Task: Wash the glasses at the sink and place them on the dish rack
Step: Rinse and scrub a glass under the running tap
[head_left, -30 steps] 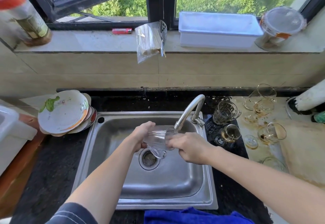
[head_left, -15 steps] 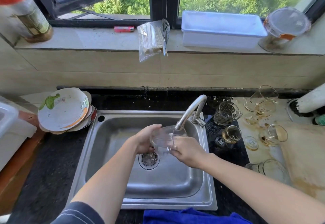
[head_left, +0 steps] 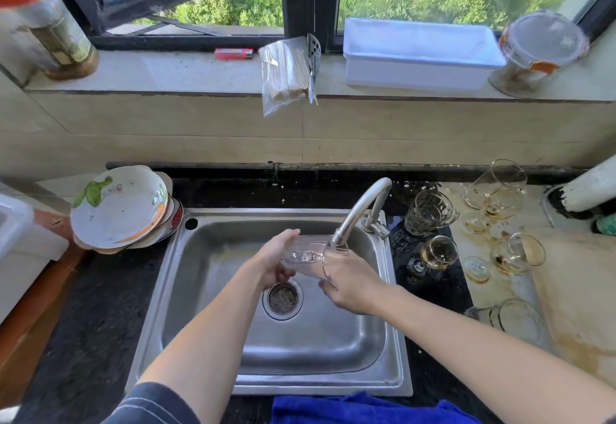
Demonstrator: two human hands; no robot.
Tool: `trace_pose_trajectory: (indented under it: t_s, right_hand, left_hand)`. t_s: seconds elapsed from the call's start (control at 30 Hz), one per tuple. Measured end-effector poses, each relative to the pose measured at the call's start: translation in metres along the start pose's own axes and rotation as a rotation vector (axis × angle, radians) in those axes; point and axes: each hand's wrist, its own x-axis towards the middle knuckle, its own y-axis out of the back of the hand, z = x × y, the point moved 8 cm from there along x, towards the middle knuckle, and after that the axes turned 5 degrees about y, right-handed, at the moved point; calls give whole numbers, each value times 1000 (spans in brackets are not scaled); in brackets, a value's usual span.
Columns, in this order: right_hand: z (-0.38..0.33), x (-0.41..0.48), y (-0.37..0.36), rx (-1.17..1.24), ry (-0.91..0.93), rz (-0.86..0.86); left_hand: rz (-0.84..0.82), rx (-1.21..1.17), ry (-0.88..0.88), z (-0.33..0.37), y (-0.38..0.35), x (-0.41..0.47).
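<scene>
"How far along?"
"Barely. One glass [head_left: 305,255] lies sideways under the faucet [head_left: 361,212], over the sink [head_left: 200,307]. The left grip [head_left: 271,265] wraps its base, the right grip [head_left: 350,285] clasps its rim. Stained glasses [head_left: 439,253] crowd the counter [head_left: 513,290]."

Sideways glass [head_left: 305,255] under faucet [head_left: 361,210], over sink [head_left: 206,290]

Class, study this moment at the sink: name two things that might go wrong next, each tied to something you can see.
1. The glass, held sideways by the left hand and right hand, has its rim right at the metal faucet; a bump might chip it.
2. The tipped glass on the counter lies near the right forearm and may get knocked or roll.
</scene>
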Motion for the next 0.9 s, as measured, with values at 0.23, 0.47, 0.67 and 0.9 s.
trace_pose_trajectory:
  t_s: [0.23, 0.47, 0.67, 0.9]
  right_hand:
    - [-4, 3, -2, -183, 72, 32]
    - [-15, -12, 12, -114, 280, 142]
    - [-6, 0, 17, 368, -38, 202]
    - [-14, -12, 19, 311, -7, 122]
  left_hand:
    - [-50, 53, 65, -4, -7, -7]
    - [-50, 145, 136, -8, 7, -15]
    - [-261, -138, -77, -2, -9, -13]
    - [30, -255, -164, 1, 15, -6]
